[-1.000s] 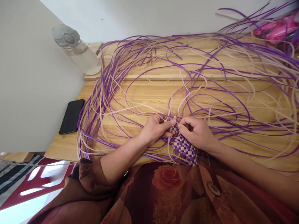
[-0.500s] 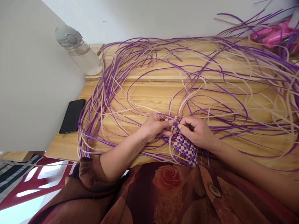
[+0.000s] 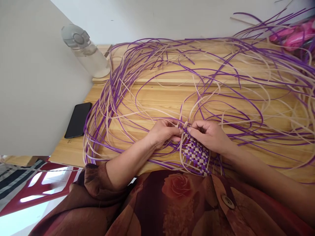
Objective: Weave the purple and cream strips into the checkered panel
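Note:
A small woven piece (image 3: 196, 153) in a purple and beige check hangs below my fingers, near the front of the wooden table. My left hand (image 3: 165, 133) pinches its upper left edge between thumb and fingers. At the upper right edge, my right hand (image 3: 206, 133) is closed on the weave, thumb and forefinger together. The two sets of fingertips are close, with a narrow bit of weave between them. Long purple and beige strips (image 3: 118, 77) run out from the piece and loop widely across the table on both sides. Strips partly cover my left fingers.
A clear bottle with a grey lid (image 3: 92, 60) stands at the back left. A black phone (image 3: 78, 120) lies on the left of the wooden table (image 3: 157, 98). Pink wrapped material (image 3: 295, 37) is at the back right. A white wall (image 3: 167, 19) rises behind.
The whole view has shifted slightly. My right thumb and fingers have moved slightly against the weave; both hands still grip it at its top.

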Tool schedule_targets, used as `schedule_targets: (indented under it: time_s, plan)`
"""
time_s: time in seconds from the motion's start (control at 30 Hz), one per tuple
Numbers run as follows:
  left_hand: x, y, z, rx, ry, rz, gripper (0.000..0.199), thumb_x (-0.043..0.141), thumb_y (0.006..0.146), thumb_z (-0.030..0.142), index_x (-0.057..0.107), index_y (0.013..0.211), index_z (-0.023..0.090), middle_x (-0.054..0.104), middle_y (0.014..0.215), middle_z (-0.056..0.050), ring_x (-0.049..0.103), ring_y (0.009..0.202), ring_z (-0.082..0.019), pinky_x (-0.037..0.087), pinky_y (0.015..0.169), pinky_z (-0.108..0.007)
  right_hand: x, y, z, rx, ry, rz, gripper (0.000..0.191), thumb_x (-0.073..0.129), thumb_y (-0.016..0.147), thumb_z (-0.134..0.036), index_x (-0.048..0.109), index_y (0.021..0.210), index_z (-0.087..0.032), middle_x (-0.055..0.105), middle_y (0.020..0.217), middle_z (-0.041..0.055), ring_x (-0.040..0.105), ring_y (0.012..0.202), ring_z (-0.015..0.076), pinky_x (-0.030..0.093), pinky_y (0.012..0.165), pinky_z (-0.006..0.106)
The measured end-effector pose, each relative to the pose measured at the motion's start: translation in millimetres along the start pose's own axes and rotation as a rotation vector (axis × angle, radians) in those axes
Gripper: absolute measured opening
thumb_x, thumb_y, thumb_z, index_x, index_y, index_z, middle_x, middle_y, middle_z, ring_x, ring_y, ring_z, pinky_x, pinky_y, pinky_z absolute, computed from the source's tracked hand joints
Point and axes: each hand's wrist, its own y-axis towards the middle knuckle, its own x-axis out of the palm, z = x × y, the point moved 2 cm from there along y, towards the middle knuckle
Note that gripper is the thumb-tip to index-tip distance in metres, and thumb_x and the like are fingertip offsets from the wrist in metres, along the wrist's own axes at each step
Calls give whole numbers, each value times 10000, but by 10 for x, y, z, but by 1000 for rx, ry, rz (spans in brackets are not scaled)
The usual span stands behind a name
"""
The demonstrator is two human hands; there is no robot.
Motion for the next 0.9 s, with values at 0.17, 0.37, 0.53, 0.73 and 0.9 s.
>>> schedule_targets:
  time_s: [0.17, 0.37, 0.53, 0.73, 0.9]
  plan:
    - [8, -6, -9, 1, -29, 12, 186, 766, 612, 88, 681, 778, 91, 665, 677, -34, 625, 567, -93, 542, 567, -194, -29, 83, -27, 50, -29, -54, 363, 589, 817, -450, 481, 598, -181, 390, 538, -41, 336, 494, 83, 239, 475, 243]
    - [17, -5, -17, 31, 35, 34, 179, 781, 672, 183, 669, 776, 88, 659, 699, -43, 611, 562, -94, 526, 512, -189, -34, 63, -123, 98, -53, -116, 332, 571, 820, -450, 497, 635, -185, 421, 557, -41, 362, 507, 89, 267, 480, 239]
    - [29, -2, -21, 58, 69, -32, 237, 789, 693, 279, 658, 771, 98, 638, 675, -34, 572, 517, -86, 490, 446, -179, -3, 17, -183, 41, -122, -138, 342, 497, 873, -455, 514, 662, -186, 392, 558, -43, 352, 515, 94, 247, 484, 248]
    - [9, 29, -67, 45, 167, -13, 220, 758, 736, 295, 634, 747, 113, 582, 636, -7, 548, 512, -76, 527, 474, -195, 56, 40, -93, 11, -136, -94, 320, 520, 840, -398, 475, 608, -181, 395, 552, -36, 359, 533, 98, 266, 512, 256]
    - [-6, 13, -42, 52, 276, -59, 225, 724, 767, 309, 639, 707, 110, 520, 560, 14, 504, 463, -69, 506, 435, -184, 82, 9, -76, -7, -137, -70, 298, 522, 834, -375, 493, 614, -177, 412, 563, -29, 370, 549, 103, 273, 525, 260]
